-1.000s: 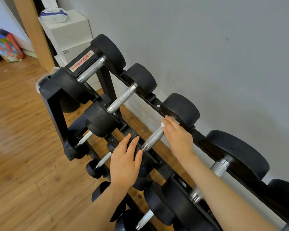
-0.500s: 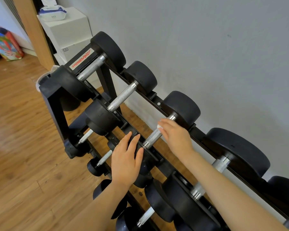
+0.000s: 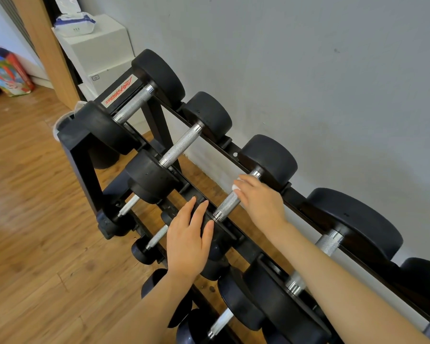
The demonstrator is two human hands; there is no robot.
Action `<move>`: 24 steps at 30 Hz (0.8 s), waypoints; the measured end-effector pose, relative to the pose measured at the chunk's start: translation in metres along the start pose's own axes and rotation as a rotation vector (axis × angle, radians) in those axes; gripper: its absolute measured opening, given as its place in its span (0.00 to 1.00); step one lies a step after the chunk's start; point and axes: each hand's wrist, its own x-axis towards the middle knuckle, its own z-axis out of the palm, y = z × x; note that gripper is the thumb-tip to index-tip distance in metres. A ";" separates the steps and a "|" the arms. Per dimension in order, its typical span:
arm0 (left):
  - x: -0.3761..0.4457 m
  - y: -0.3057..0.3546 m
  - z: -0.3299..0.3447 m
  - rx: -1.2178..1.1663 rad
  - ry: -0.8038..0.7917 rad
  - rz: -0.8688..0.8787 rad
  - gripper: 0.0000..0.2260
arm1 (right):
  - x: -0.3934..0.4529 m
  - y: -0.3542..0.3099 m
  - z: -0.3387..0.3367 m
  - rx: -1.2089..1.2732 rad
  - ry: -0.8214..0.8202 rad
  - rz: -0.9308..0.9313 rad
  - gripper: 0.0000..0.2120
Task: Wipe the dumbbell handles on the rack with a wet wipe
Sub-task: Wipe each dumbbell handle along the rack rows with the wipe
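Note:
A black dumbbell rack (image 3: pixel 85 155) stands along the grey wall with several black dumbbells on its top tier. My right hand (image 3: pixel 261 199) wraps over the knurled metal handle (image 3: pixel 227 203) of the third dumbbell, pressing a white wet wipe (image 3: pixel 235 186) against it; only a small edge of the wipe shows past my fingertips. My left hand (image 3: pixel 188 238) rests flat with straight fingers on the near black head of that same dumbbell. The two dumbbell handles further left (image 3: pixel 134 103) (image 3: pixel 181 145) are bare.
A pack of wet wipes (image 3: pixel 72 22) with its lid open sits on a white box (image 3: pixel 102 48) beyond the rack's far end. Lower tiers hold smaller dumbbells (image 3: pixel 157 237). Wooden floor (image 3: pixel 27 194) lies to the left, with a colourful bag (image 3: pixel 10 75) in the far corner.
My right hand with the wipe has slid down the handle from the far head toward its middle. My left hand has stayed on the near head.

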 end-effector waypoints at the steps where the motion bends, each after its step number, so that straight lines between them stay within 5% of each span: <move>1: 0.000 0.000 0.000 0.002 -0.001 0.000 0.24 | -0.001 0.000 0.001 0.017 0.015 0.003 0.15; 5: -0.001 0.001 0.000 0.009 -0.003 -0.002 0.24 | -0.011 -0.005 0.012 0.047 -0.078 -0.125 0.19; 11: 0.000 0.001 0.001 0.015 -0.005 -0.008 0.25 | -0.011 -0.001 0.007 0.060 0.168 0.023 0.14; 15: -0.001 0.001 0.001 0.011 -0.003 -0.009 0.25 | -0.023 -0.005 0.019 0.066 0.114 -0.150 0.16; 20: 0.000 0.000 0.001 0.008 0.001 -0.004 0.24 | -0.015 0.007 0.009 0.055 0.211 0.006 0.17; 24: 0.000 -0.002 0.002 0.000 0.007 0.002 0.23 | -0.022 0.005 0.017 0.078 0.161 -0.149 0.17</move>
